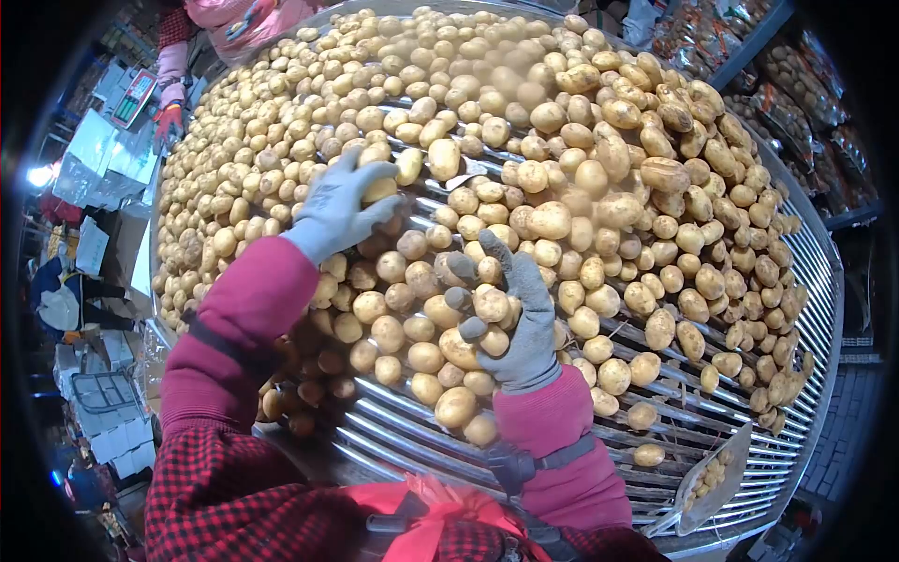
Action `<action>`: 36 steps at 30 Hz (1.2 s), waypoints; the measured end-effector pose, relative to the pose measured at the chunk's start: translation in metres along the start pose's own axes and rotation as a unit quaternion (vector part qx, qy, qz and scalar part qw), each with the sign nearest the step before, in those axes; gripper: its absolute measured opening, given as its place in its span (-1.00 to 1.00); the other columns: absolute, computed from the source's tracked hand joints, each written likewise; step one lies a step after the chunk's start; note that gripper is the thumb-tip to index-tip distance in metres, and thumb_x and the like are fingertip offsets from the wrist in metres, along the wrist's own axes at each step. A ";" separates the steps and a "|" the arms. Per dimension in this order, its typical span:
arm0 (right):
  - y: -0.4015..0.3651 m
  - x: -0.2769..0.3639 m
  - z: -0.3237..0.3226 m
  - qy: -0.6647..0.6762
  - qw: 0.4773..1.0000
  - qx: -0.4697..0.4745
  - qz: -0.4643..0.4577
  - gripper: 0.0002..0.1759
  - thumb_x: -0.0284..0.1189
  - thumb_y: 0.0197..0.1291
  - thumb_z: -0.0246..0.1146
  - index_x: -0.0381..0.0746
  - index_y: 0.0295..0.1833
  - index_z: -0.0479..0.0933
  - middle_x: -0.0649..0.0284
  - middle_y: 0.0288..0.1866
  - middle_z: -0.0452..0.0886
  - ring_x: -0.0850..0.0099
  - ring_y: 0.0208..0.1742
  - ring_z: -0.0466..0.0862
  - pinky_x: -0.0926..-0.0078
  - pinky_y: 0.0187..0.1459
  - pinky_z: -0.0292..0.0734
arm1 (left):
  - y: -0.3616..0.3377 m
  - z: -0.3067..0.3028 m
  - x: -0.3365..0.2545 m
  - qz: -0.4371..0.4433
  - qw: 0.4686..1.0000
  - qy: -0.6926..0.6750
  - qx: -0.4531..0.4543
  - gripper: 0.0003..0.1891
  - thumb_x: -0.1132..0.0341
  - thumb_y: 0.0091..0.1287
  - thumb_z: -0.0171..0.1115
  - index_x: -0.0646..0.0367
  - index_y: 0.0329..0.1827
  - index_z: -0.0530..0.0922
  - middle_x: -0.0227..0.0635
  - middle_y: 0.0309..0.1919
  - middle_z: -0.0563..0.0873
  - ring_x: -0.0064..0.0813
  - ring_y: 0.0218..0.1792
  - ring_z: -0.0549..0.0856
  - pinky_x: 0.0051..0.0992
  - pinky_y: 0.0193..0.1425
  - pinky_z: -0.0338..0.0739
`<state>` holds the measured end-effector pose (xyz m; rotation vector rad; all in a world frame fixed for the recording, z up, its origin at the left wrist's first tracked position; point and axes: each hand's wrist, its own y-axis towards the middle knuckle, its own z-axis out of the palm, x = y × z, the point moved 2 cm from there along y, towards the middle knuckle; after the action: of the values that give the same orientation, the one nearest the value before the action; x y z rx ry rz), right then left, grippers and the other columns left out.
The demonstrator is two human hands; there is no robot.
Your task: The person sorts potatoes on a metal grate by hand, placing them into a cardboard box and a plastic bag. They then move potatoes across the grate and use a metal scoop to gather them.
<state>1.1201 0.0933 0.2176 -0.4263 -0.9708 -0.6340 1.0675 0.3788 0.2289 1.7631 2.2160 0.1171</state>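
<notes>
Both my hands wear grey gloves over a wide heap of potatoes (365, 304) on a slatted metal table. My left hand (339, 208) reaches into the middle of the heap, its fingers curved around a potato (378, 190) that shows between thumb and forefinger. Nearer to me and further right, my right hand (526, 323) is turned palm inward. Its fingers are curled about a potato (491, 304), with more potatoes touching the glove. How firmly each hand grips is hard to see.
Bare metal slats (403, 426) show along the near side. A metal scoop (714, 480) with small potatoes lies at the near right. Another person's red-gloved hand (169, 126) is at the far left edge. Filled bags (777, 84) stand behind a blue post at right.
</notes>
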 end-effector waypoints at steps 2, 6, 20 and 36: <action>-0.003 0.000 0.002 0.010 0.995 0.051 -0.087 -0.33 -0.58 0.52 0.23 -0.18 0.67 0.24 0.03 0.68 0.31 0.18 0.42 0.64 0.57 -0.10 0.82 | -0.021 -0.019 0.027 -0.070 0.997 0.001 0.022 -0.53 -0.08 0.37 0.39 -0.17 0.29 0.70 0.11 0.30 0.59 0.15 0.24 0.63 -0.03 0.32 0.51; -0.001 -0.009 0.001 0.022 1.000 -0.015 0.003 -0.42 -0.18 0.69 0.04 -0.15 0.67 0.27 0.02 0.57 0.45 0.29 0.21 0.74 0.63 -0.26 0.75 | -0.062 -0.024 0.101 -0.215 0.968 0.101 0.081 -0.45 -0.24 0.42 0.31 -0.20 0.35 0.69 0.17 0.58 0.41 0.16 0.56 0.41 0.02 0.63 0.27; 0.004 -0.008 0.001 0.389 0.901 -0.004 0.193 -0.39 0.01 0.69 -0.06 -0.04 0.66 0.29 -0.06 0.44 0.59 0.14 0.03 0.81 0.46 -0.33 0.74 | 0.102 0.042 -0.061 0.090 0.972 0.100 0.193 -0.37 0.41 0.21 0.34 -0.17 0.43 0.57 -0.22 0.27 0.59 -0.06 0.22 0.69 -0.09 0.25 0.58; 0.004 -0.011 0.001 0.280 0.946 -0.023 0.161 -0.35 0.06 0.67 -0.07 -0.01 0.69 0.25 0.00 0.47 0.56 0.25 0.05 0.78 0.56 -0.34 0.70 | -0.066 -0.032 0.032 -0.303 0.777 -0.552 0.014 -0.42 0.19 0.59 0.28 0.14 0.61 0.41 -0.28 0.28 0.66 -0.49 0.28 0.65 -0.43 0.37 0.58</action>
<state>1.1175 0.1009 0.2082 -0.4035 -0.3342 -0.4418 0.9903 0.3974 0.2373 0.6348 1.6624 -0.8645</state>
